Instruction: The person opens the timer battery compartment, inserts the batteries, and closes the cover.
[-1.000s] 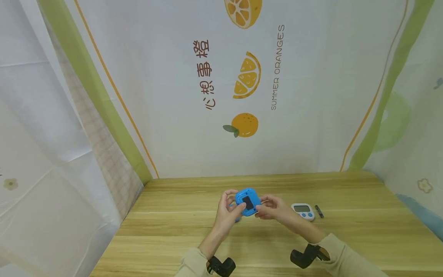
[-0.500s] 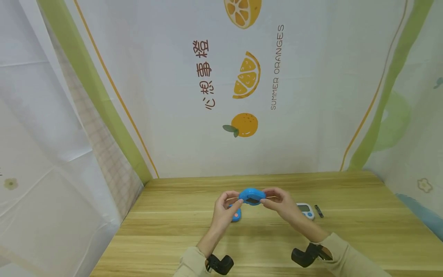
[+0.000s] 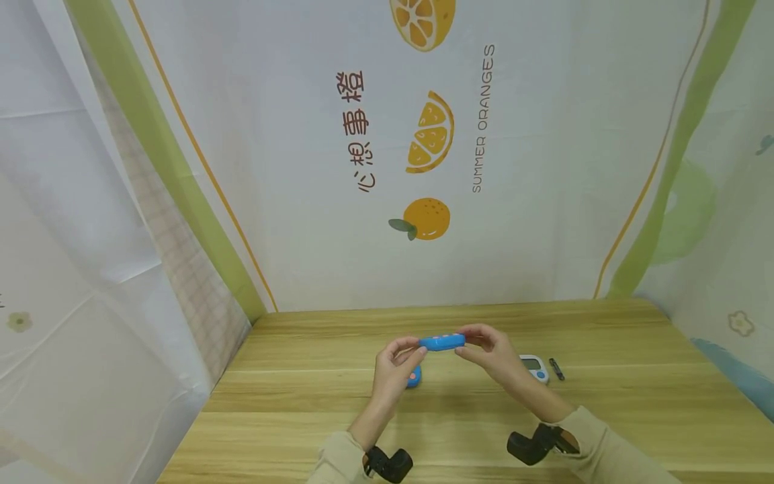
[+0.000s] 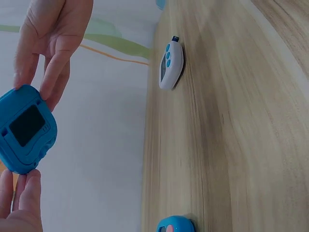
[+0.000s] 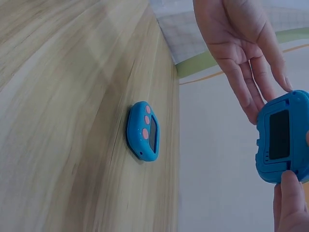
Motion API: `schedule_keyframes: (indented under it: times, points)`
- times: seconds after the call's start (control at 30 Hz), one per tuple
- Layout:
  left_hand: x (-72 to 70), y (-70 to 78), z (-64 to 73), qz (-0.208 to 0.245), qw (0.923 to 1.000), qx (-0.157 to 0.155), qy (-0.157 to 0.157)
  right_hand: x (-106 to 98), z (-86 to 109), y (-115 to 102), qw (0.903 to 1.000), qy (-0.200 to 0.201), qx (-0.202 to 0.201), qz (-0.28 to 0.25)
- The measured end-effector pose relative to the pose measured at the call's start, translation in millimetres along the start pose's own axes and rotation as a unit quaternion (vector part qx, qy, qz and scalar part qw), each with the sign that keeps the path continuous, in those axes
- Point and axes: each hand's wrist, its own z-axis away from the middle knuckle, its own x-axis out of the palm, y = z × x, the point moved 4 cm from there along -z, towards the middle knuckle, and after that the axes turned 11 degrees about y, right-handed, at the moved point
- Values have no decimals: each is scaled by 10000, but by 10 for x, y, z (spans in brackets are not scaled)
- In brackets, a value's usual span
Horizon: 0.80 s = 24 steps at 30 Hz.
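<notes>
Above the table, both hands hold up a blue digital timer (image 3: 443,342) by its opposite ends. My left hand (image 3: 392,366) pinches the left end between thumb and fingers, and my right hand (image 3: 492,356) pinches the right end. In the head view it appears edge-on, with pink buttons along the top. Its back, with a black rectangle, faces the camera in the left wrist view, where that timer (image 4: 26,130) sits between the two hands. A second blue timer (image 5: 143,131) with pink buttons lies on the table, partly hidden by my left hand in the head view.
A white timer (image 3: 537,368) with blue buttons lies on the wooden table (image 3: 290,403) behind my right forearm, and a small dark slim object (image 3: 557,369) beside it. Behind the table hangs a white cloth (image 3: 520,255) printed with oranges.
The held timer has tipped from showing its back to edge-on and risen slightly. My left thumb has moved from the black rectangle to the end. More of the second blue timer shows.
</notes>
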Motion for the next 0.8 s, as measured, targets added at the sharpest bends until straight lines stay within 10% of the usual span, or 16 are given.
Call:
schedule_keyframes:
  times: [0.8]
  points:
    - [34,-236,-117,114,9984,264,-478,-43,37,48,9986,-348,-215,333]
